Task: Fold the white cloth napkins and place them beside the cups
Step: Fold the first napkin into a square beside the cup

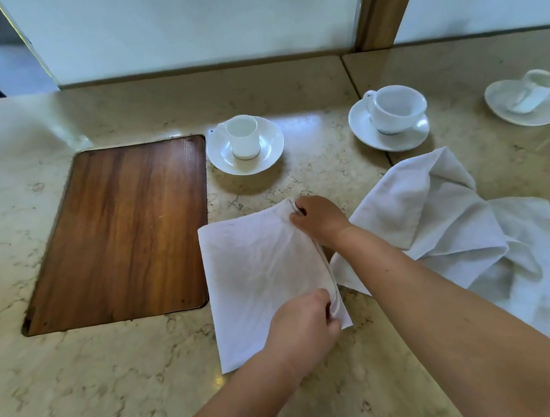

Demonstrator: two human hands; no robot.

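on counter [116, 376], both hands pinch napkin [258, 273].

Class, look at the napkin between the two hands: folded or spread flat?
Folded: the napkin lies doubled, both hands pinching its stacked right edge.

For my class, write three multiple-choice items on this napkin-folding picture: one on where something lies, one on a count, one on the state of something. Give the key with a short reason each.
1. Where is the wooden board?
A. Left of the flat napkin
B. Under the cups
C. On the crumpled napkin

2. How many cups on saucers show?
A. One
B. Three
C. Five

3. What are the hands doing?
A. Both lie flat on the counter
B. Both pinch the flat napkin's right edge
C. Each holds a cup

Key: 1 A, the board is set in the counter left of it. 2 B, small cup, wide cup, far cup. 3 B, left hand and right hand grip that edge.
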